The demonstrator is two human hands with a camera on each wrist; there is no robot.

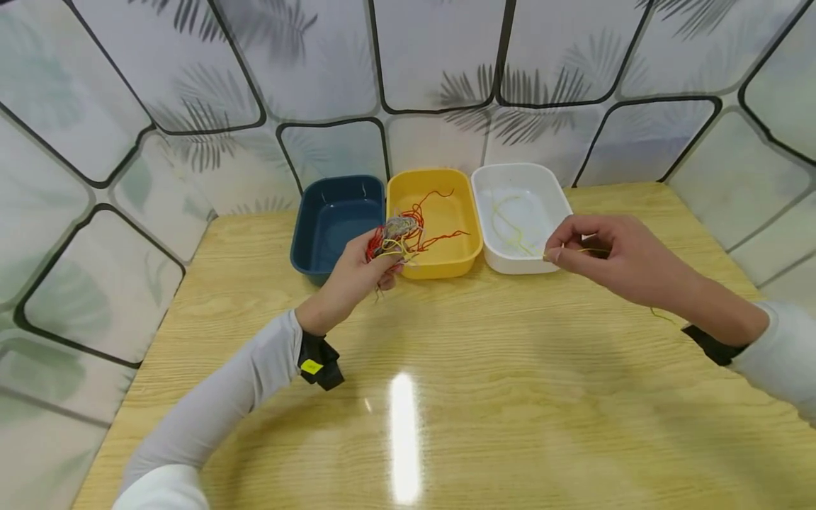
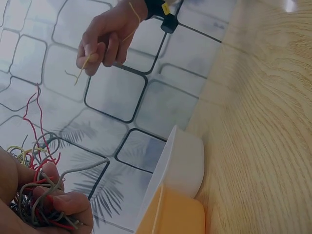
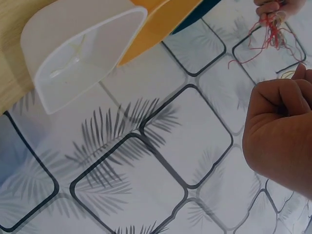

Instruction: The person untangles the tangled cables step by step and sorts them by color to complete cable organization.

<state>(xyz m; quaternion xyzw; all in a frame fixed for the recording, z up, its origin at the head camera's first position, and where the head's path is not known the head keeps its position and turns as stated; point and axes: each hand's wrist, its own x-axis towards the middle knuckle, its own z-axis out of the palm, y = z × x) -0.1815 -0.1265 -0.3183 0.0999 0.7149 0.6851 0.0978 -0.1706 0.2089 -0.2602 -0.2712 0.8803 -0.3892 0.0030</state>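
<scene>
My left hand (image 1: pixel 353 276) grips a tangled bundle of thin wires (image 1: pixel 400 228), red, grey and yellow, above the front of the yellow bin (image 1: pixel 444 270). Loose red ends stick out of the bundle over that bin. Off to the right, my right hand (image 1: pixel 605 249) pinches a yellow wire (image 2: pixel 84 67) between thumb and forefinger, near the right edge of the white bin (image 1: pixel 519 266). The wire's other end trails back past the wrist. Inside the white bin lies another yellow wire (image 1: pixel 508 225). In the right wrist view the right hand's fingertips are mostly hidden.
A dark blue bin (image 1: pixel 302 237) stands left of the yellow one, the three side by side at the back of the wooden table (image 1: pixel 510 397). Behind and beside the table hangs a patterned backdrop (image 1: pixel 440 64). Light glares off the table's front middle.
</scene>
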